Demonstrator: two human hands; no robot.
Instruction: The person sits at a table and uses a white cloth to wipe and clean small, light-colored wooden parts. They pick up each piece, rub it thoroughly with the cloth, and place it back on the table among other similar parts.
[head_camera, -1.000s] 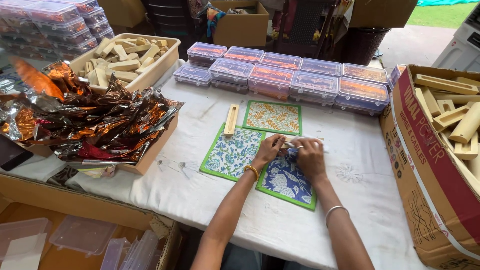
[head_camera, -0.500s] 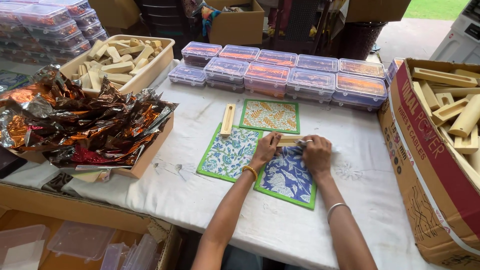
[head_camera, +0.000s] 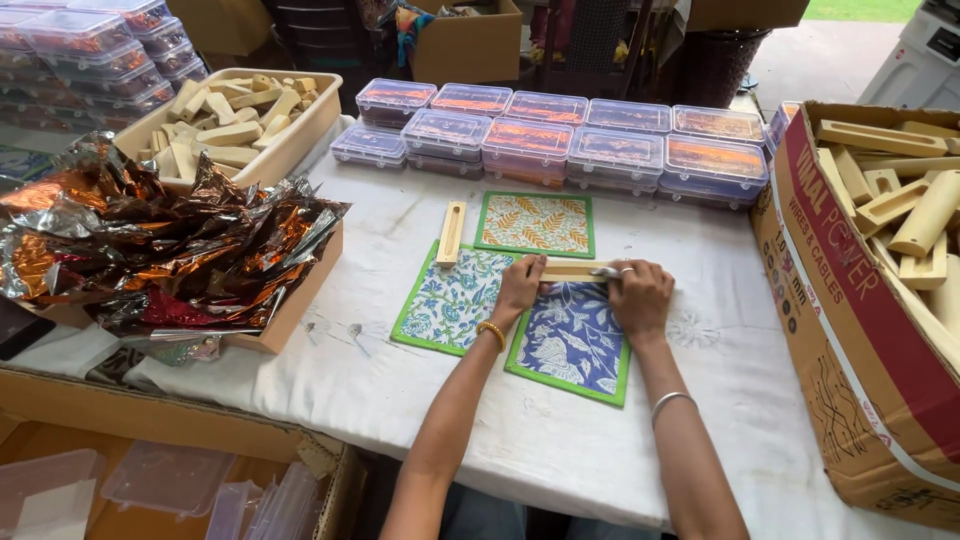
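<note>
Both grips, left hand (head_camera: 520, 290) and right hand (head_camera: 640, 297), clenched on pale wooden slotted bar (head_camera: 572, 270), lying across top edge of blue floral green-bordered cloth square (head_camera: 574, 340) on white-covered worktop (head_camera: 400, 390).

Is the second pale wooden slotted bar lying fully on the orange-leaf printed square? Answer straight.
No: the second pale wooden slotted bar lies on the white tablecloth left of the orange-leaf printed square, its lower end over the blue-floral green-edged square.

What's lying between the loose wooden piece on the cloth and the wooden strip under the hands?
In the head view, only the blue-and-white floral mat lies between the loose wooden piece and the wooden strip, which the left hand and right hand press.
</note>
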